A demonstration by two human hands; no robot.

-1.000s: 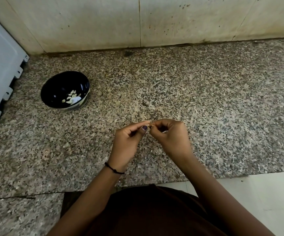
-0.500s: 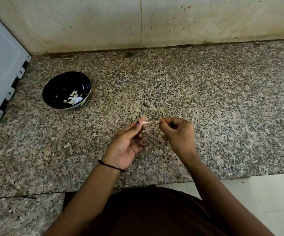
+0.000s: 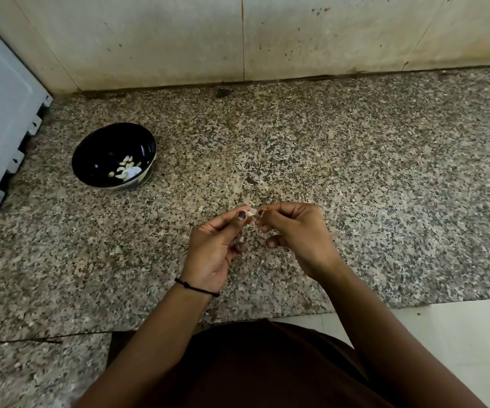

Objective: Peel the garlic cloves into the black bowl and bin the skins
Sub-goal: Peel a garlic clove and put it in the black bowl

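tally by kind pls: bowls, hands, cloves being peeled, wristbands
Black bowl, peeled cloves inside: 1
Hands: 2, left hand and right hand
Garlic clove pinched between both hands' fingers: 1
Black wristband, left wrist: 1
Total: 5

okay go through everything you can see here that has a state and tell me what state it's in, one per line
Black bowl: upright on the counter, holding several peeled cloves.
Peeled cloves: loose in the bowl.
Garlic clove: pinched between both hands' fingertips, above the counter.
Left hand: pinching the clove.
Right hand: pinching the clove's other end.
Wrist band: on the left wrist.
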